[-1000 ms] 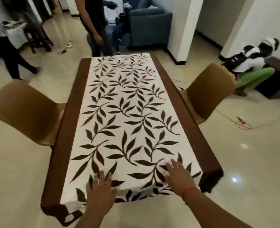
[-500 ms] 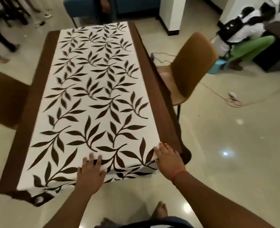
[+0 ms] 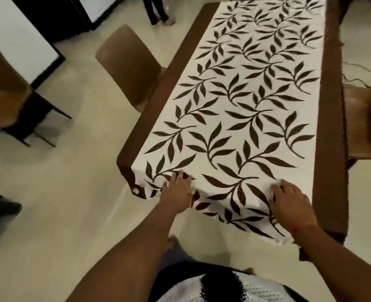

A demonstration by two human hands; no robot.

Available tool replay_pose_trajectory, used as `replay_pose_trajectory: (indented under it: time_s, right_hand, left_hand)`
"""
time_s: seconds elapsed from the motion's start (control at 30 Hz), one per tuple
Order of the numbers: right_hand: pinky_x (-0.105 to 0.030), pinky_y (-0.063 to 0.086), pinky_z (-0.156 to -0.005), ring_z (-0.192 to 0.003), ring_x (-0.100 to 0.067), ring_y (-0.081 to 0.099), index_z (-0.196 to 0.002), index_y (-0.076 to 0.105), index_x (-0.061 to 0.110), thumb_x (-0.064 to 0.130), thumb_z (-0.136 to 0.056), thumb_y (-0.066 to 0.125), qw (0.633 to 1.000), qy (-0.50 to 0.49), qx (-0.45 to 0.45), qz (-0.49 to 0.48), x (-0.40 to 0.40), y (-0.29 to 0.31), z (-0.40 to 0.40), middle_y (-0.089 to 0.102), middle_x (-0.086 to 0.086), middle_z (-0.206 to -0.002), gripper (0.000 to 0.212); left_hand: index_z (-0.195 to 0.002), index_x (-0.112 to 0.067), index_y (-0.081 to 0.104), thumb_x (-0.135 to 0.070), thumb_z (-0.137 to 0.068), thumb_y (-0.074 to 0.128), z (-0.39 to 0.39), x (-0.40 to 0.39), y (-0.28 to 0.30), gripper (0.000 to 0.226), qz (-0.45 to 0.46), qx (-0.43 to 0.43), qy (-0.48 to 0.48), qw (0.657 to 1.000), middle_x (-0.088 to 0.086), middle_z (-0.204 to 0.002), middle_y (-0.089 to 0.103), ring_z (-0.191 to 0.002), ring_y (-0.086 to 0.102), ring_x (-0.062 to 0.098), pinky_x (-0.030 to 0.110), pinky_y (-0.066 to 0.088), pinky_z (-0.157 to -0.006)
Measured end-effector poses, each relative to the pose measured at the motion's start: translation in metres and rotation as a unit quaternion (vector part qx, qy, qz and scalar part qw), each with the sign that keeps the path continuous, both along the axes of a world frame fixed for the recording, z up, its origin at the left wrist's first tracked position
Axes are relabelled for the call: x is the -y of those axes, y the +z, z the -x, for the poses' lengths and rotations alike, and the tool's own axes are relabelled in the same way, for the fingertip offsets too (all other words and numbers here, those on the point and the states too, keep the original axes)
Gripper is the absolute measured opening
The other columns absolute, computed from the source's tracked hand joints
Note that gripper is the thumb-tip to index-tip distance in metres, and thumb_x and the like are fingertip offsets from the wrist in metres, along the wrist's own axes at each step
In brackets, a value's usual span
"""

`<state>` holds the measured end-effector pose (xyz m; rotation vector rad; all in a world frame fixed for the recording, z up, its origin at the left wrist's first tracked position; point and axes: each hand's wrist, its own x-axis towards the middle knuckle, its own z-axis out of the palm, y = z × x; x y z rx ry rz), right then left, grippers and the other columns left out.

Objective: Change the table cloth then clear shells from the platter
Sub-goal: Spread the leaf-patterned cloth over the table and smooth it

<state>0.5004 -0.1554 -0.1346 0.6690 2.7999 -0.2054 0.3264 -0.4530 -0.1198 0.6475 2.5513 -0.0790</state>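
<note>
Table cloth (image 3: 256,110): showing white ground, dark-brown leaf sprigs | under-cloth (image 3: 328,127): showing plain brown, bordering the table cloth | chair (image 3: 128,64) left of the table cloth: showing tan-brown | floor (image 3: 60,192): showing cream

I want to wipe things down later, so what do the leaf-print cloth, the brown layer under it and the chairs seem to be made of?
Leaf-print cloth: looks like plastic-coated or glossy fabric, since faint sheen lines follow the leaves. Brown layer: matte woven cloth, judging by its frayed, fuzzy edge. Chair: smooth moulded brown shell, plastic or bent wood; the blur leaves that open.
</note>
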Motion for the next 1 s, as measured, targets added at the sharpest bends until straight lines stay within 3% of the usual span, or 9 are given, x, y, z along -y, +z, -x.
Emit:
replay_pose_trajectory:
  time_s: [0.17, 0.4, 0.57, 0.63, 0.9, 1.0]
  right_hand:
    - [-0.051, 0.042, -0.106, -0.136, -0.034, 0.041, -0.139, 0.048, 0.02, 0.043, -0.093, 0.048, 1.0, 0.022, -0.008, 0.004, 0.051, 0.001, 0.06, 0.042, -0.014, -0.15, 0.052]
    - [-0.05, 0.034, -0.114, -0.145, -0.034, 0.029, -0.148, 0.039, 0.02, 0.042, -0.095, 0.048, 0.999, 0.027, 0.01, 0.019, 0.163, 0.006, 0.147, 0.029, -0.014, -0.159, 0.058]
    - [-0.046, 0.026, -0.118, -0.15, -0.032, 0.014, -0.155, 0.022, 0.027, 0.047, -0.099, 0.041, 0.998, 0.028, 0.033, 0.036, 0.234, 0.003, 0.208, 0.011, -0.01, -0.165, 0.063]
    - [-0.048, 0.028, -0.118, -0.15, -0.035, 0.015, -0.154, 0.025, 0.028, 0.047, -0.099, 0.04, 0.997, 0.045, 0.049, 0.034, 0.255, 0.003, 0.22, 0.011, -0.01, -0.164, 0.06]
    - [-0.051, 0.026, -0.117, -0.15, -0.035, 0.016, -0.155, 0.02, 0.029, 0.048, -0.099, 0.04, 0.996, 0.027, 0.076, 0.038, 0.278, 0.003, 0.225, 0.013, -0.009, -0.164, 0.063]
    - [-0.049, 0.032, -0.115, -0.145, -0.032, 0.03, -0.15, 0.031, 0.03, 0.046, -0.099, 0.039, 0.998, 0.024, 0.059, 0.017, 0.276, 0.007, 0.23, 0.028, -0.007, -0.159, 0.054]
  left_hand:
    - [-0.157, -0.028, 0.012, -0.046, -0.102, 0.032, 0.05, 0.062, -0.013, 0.061, -0.01, -0.034, 0.008, 0.999, 0.005, -0.166, -0.001, -0.152, 0.002, 0.03, 0.06, 0.015, -0.118]
    - [-0.156, -0.027, 0.019, -0.052, -0.097, 0.017, 0.145, 0.154, -0.021, 0.065, -0.02, -0.072, 0.0, 0.997, 0.009, -0.166, 0.008, -0.152, 0.008, 0.031, 0.057, 0.016, -0.118]
    - [-0.157, -0.029, 0.018, -0.05, -0.099, 0.03, 0.188, 0.207, -0.037, 0.062, -0.037, -0.086, -0.051, 0.994, 0.011, -0.165, 0.009, -0.152, 0.009, 0.033, 0.052, 0.021, -0.117]
    - [-0.156, -0.027, 0.021, -0.052, -0.097, 0.03, 0.188, 0.218, -0.043, 0.065, -0.046, -0.084, -0.068, 0.993, 0.014, -0.164, 0.014, -0.151, 0.012, 0.034, 0.051, 0.023, -0.117]
    - [-0.157, -0.027, 0.006, -0.058, -0.096, 0.007, 0.187, 0.235, -0.047, 0.069, -0.048, -0.082, -0.089, 0.991, 0.01, -0.165, -0.002, -0.153, -0.002, 0.03, 0.052, 0.015, -0.12]
    - [-0.157, -0.028, 0.003, -0.059, -0.097, 0.009, 0.188, 0.239, -0.047, 0.068, -0.049, -0.077, -0.088, 0.992, 0.009, -0.166, -0.005, -0.153, -0.005, 0.029, 0.053, 0.015, -0.121]
